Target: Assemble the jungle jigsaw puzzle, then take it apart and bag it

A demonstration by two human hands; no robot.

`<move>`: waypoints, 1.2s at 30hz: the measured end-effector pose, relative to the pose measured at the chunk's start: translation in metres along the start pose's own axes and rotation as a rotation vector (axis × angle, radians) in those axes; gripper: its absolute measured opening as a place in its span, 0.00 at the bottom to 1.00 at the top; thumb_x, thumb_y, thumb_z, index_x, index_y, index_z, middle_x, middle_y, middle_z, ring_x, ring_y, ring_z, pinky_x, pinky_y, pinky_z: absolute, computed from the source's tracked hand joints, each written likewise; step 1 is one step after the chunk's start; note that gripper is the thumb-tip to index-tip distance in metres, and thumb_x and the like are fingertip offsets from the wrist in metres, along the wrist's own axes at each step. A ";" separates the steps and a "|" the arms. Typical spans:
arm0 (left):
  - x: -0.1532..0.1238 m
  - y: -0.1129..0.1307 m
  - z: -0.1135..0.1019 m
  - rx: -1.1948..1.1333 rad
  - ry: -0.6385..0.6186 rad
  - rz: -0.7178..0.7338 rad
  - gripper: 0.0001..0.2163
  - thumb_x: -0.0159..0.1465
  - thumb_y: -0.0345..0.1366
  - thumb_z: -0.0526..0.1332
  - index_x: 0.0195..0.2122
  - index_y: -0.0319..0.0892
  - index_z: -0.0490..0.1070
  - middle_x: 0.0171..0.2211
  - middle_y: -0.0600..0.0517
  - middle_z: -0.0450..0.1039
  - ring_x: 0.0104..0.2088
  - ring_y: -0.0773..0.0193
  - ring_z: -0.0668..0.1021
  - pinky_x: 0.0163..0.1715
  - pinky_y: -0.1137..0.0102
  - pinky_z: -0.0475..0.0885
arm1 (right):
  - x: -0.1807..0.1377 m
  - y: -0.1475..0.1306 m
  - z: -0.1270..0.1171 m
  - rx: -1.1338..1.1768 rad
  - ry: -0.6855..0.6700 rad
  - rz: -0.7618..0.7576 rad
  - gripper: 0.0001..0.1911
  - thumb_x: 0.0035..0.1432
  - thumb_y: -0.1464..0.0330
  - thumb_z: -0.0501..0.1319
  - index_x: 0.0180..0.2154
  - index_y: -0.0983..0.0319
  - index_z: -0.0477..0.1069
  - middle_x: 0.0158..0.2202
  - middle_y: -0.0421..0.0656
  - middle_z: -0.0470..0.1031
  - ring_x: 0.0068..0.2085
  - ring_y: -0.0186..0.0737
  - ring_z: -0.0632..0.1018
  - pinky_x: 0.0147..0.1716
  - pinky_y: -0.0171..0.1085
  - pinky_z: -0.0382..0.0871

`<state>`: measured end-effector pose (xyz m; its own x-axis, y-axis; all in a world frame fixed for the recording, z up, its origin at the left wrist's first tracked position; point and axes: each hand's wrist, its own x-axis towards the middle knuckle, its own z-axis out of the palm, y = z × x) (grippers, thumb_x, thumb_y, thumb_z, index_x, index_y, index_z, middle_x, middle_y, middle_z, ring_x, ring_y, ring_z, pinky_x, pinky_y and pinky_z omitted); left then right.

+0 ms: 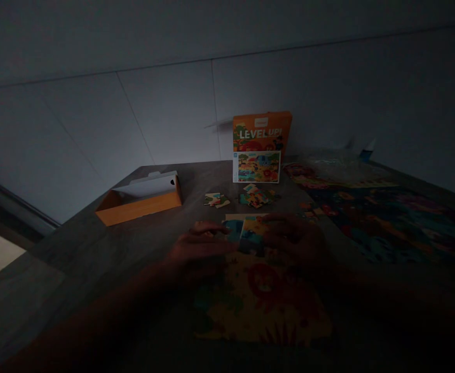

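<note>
Where the jigsaw point(266, 305) lies, short of the counter's point(75, 264) far edge, its far end sits between left hand point(196, 251) and right hand point(297, 241).
Left fingers extended; right fingers curled, nearer the pale-edged piece point(253, 235); grip cannot be told. Long axis unclear.

We saw a yellow puzzle point(236, 269) with a red lion on it. The box point(262, 133) was orange with white letters. The tray point(145, 207) was orange outside and white inside. Our table point(196, 178) was gray, and the picture card point(258, 168) had a white edge.
</note>
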<state>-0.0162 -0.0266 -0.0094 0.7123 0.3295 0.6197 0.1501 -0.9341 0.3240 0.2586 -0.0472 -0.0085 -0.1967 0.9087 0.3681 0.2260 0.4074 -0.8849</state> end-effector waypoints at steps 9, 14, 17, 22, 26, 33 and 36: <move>-0.001 0.001 0.003 0.023 -0.075 -0.048 0.24 0.66 0.30 0.61 0.63 0.47 0.65 0.48 0.46 0.79 0.60 0.52 0.71 0.60 0.53 0.68 | 0.001 0.006 -0.001 -0.137 0.139 -0.243 0.09 0.56 0.65 0.67 0.28 0.61 0.74 0.43 0.45 0.79 0.28 0.33 0.77 0.26 0.33 0.70; 0.001 0.000 0.003 0.019 -0.113 -0.064 0.24 0.66 0.27 0.60 0.63 0.48 0.64 0.48 0.47 0.79 0.61 0.55 0.70 0.59 0.56 0.69 | 0.001 0.008 -0.002 -0.159 0.095 -0.312 0.07 0.58 0.67 0.66 0.28 0.60 0.74 0.44 0.42 0.79 0.28 0.31 0.76 0.28 0.32 0.71; 0.001 -0.001 0.003 0.011 -0.105 -0.083 0.23 0.66 0.28 0.59 0.62 0.48 0.66 0.51 0.46 0.77 0.60 0.55 0.71 0.58 0.57 0.70 | 0.000 0.008 -0.002 -0.183 0.092 -0.353 0.07 0.59 0.66 0.65 0.29 0.59 0.74 0.43 0.42 0.80 0.29 0.33 0.77 0.28 0.32 0.72; 0.003 0.002 0.002 0.021 -0.125 -0.117 0.24 0.66 0.27 0.58 0.62 0.50 0.65 0.55 0.45 0.74 0.59 0.56 0.72 0.55 0.59 0.72 | 0.000 0.008 -0.002 -0.210 0.073 -0.335 0.11 0.60 0.61 0.65 0.43 0.58 0.76 0.35 0.42 0.81 0.28 0.36 0.78 0.26 0.32 0.73; 0.001 0.001 0.003 -0.011 -0.130 -0.139 0.25 0.66 0.26 0.58 0.63 0.50 0.65 0.55 0.46 0.74 0.60 0.56 0.71 0.56 0.59 0.72 | -0.001 0.009 -0.003 -0.224 0.026 -0.363 0.12 0.62 0.61 0.64 0.46 0.58 0.74 0.28 0.39 0.80 0.28 0.36 0.80 0.27 0.31 0.73; 0.001 0.002 0.003 -0.008 -0.173 -0.170 0.26 0.66 0.29 0.59 0.65 0.50 0.61 0.57 0.45 0.72 0.60 0.54 0.71 0.58 0.58 0.70 | 0.000 0.010 -0.005 -0.347 0.014 -0.423 0.13 0.63 0.63 0.61 0.48 0.59 0.76 0.33 0.41 0.80 0.31 0.35 0.80 0.30 0.31 0.74; 0.002 0.003 0.004 0.012 -0.129 -0.332 0.30 0.66 0.30 0.58 0.69 0.48 0.52 0.59 0.44 0.70 0.59 0.54 0.71 0.57 0.56 0.71 | 0.003 0.013 -0.003 -0.400 0.043 -0.421 0.13 0.64 0.66 0.59 0.48 0.60 0.77 0.38 0.45 0.81 0.35 0.38 0.80 0.34 0.34 0.75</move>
<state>-0.0116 -0.0288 -0.0097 0.7041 0.5958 0.3865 0.3953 -0.7809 0.4837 0.2642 -0.0392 -0.0175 -0.3108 0.6607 0.6833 0.4816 0.7293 -0.4861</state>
